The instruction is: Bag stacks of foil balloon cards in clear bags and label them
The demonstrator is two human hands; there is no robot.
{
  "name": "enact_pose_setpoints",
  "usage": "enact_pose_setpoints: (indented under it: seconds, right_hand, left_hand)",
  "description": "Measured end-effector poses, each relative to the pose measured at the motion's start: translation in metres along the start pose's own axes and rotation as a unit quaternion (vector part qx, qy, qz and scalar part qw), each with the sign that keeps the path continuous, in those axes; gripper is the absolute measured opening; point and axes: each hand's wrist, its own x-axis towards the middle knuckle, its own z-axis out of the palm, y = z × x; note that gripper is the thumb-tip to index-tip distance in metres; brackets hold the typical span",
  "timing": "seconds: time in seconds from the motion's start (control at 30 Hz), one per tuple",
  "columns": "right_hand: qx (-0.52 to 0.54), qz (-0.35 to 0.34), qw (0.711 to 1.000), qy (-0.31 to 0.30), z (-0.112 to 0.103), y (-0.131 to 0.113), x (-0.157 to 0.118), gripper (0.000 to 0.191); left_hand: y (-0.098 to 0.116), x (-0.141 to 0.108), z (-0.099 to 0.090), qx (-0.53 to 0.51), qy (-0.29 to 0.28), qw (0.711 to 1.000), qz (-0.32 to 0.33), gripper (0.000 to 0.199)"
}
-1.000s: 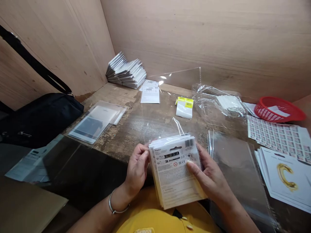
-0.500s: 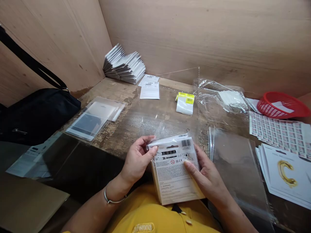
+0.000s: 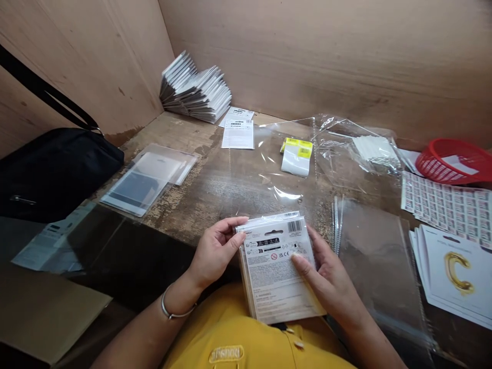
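Left hand (image 3: 215,251) and right hand (image 3: 326,266) both closed on a stack of printed cards (image 3: 279,266): left fingers curled over the stack's upper left corner, right hand gripping its right edge with the index finger laid flat across the printed face. Stack held tilted above the yellow shirt (image 3: 226,343), barcode at upper right, small warning symbols and dense text below. Thin metal bracelet (image 3: 172,307) on left wrist. Just right of the stack and right hand, a clear plastic sleeve (image 3: 376,266) lies flat on the wooden bench (image 3: 184,133). A second clear sleeve (image 3: 269,174) lies beyond the hands, partly over a white pack with a yellow label (image 3: 296,159). Further back, a fanned pile of cards (image 3: 196,89) sits in the corner against the wooden wall (image 3: 346,56), with printed papers (image 3: 237,134) near it. At right: red plastic basket (image 3: 453,163), sheet of small labels (image 3: 448,207), and white cards printed with a gold letter C (image 3: 451,271). Black bag (image 3: 54,174) at far left, beside the bench.
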Motion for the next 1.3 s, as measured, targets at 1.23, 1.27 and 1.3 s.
enact_pose_setpoints:
  seconds: [1.23, 1.27, 1.3]
  right_hand:
    - [0.003, -0.039, 0.998, 0.039, 0.010, 0.008, -0.003, 0.060]
    - [-0.013, -0.048, 0.998, 0.049, 0.011, 0.009, -0.004, 0.061]
    - [-0.030, -0.059, 0.996, 0.059, 0.011, 0.010, -0.005, 0.061]
  left_hand:
    - [-0.020, -0.017, 0.000, 0.083, 0.067, 0.969, 0.221, 0.005]
    - [-0.016, -0.017, 0.000, 0.051, 0.060, 0.977, 0.199, 0.005]
    - [-0.012, -0.017, 0.001, 0.025, 0.062, 0.981, 0.181, 0.008]
